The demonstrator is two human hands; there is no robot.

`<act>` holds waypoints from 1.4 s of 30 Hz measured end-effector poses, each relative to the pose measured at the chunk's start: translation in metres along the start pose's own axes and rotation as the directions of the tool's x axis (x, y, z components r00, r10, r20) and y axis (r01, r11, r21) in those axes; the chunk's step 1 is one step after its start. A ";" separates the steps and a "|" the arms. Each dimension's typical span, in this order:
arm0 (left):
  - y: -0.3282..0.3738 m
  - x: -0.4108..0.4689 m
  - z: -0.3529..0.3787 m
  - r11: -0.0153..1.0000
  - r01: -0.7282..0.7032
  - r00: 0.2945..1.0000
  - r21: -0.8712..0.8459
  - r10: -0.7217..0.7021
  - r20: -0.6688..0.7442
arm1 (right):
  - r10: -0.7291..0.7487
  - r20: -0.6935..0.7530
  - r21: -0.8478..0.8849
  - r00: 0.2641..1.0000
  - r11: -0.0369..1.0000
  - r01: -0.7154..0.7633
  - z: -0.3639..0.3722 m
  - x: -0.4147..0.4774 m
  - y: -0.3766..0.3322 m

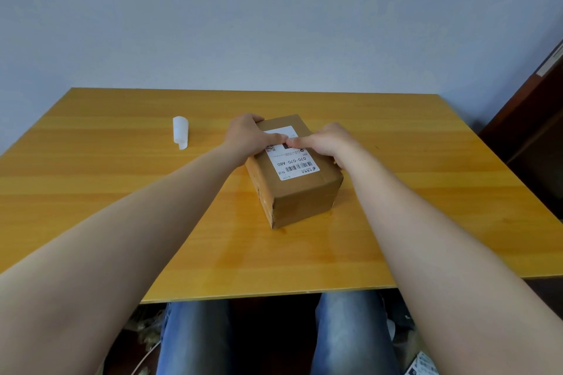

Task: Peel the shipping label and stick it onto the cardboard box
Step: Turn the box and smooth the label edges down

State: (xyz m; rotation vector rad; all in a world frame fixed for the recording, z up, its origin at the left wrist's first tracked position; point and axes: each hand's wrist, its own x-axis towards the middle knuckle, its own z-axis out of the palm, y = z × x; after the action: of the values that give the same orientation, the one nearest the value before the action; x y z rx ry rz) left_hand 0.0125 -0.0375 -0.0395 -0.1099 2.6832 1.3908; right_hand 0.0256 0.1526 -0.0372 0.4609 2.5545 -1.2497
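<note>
A brown cardboard box (pixel 300 198) lies in the middle of the wooden table. A white shipping label (pixel 294 164) with barcodes and the code 070-070-A80 lies flat on its top face. My left hand (pixel 248 134) rests on the box's far left edge, its thumb pressing on the label. My right hand (pixel 324 141) lies across the box's right side, fingers flat on the label. The fingertips of both hands meet over the label's middle and hide part of it.
A curled white backing sheet (pixel 180 132) lies on the yellow wooden table (pixel 122 192) to the left of the box. A dark wooden cabinet (pixel 530 131) stands at the right. The wall runs along the table's far edge. My knees show below the near edge.
</note>
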 end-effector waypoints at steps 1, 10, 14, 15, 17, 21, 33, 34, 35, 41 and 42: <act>0.000 0.001 0.000 1.000 0.004 1.000 0.005 -0.004 -0.011 | 0.003 -0.011 -0.001 1.000 1.000 -0.003 0.000 0.001 -0.001; 0.009 0.011 0.001 0.990 0.062 0.996 0.123 -0.053 -0.075 | -0.003 -0.082 -0.053 0.997 0.999 -0.001 0.004 0.007 -0.007; 0.010 0.015 0.001 0.991 0.073 0.995 0.108 -0.064 -0.079 | 0.005 -0.098 -0.122 0.995 0.992 -0.017 0.004 0.006 -0.014; 0.009 0.017 0.003 0.994 0.075 0.993 0.086 -0.066 -0.096 | -0.005 -0.112 -0.144 0.994 0.990 -0.012 0.005 0.005 -0.016; 0.007 0.021 0.005 0.996 0.079 0.992 0.043 -0.074 -0.106 | -0.011 -0.120 -0.163 0.993 0.987 -0.009 0.006 0.005 -0.019; 0.005 0.027 0.004 0.996 0.086 0.993 0.009 -0.085 -0.082 | 0.032 -0.087 -0.113 0.996 0.993 -0.042 0.002 0.009 -0.021; 0.012 0.027 0.004 0.995 0.098 0.994 -0.028 -0.099 -0.040 | 0.033 -0.060 -0.004 0.998 0.999 -0.033 0.006 0.018 -0.021; 0.013 0.025 0.004 0.995 0.100 0.994 -0.011 -0.101 -0.046 | 0.031 -0.053 -0.004 0.998 0.999 -0.031 0.006 0.016 -0.022; 0.014 0.024 0.005 0.995 0.104 0.993 -0.009 -0.105 -0.055 | 0.034 -0.042 0.009 0.999 0.999 -0.034 0.006 0.014 -0.023; 0.009 0.017 0.009 0.978 0.081 0.994 -0.190 -0.092 -0.050 | 0.064 0.021 0.168 0.998 0.984 -0.067 -0.007 -0.003 -0.018; 0.008 0.016 0.008 0.977 0.083 0.995 -0.199 -0.093 -0.042 | 0.050 0.034 0.162 0.998 0.985 -0.055 -0.009 -0.005 -0.016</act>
State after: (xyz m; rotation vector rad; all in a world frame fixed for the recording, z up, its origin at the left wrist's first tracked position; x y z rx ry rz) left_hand -0.0036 -0.0259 -0.0396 -0.2821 2.5383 1.6432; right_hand 0.0236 0.1494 -0.0190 0.5363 2.4099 -1.4420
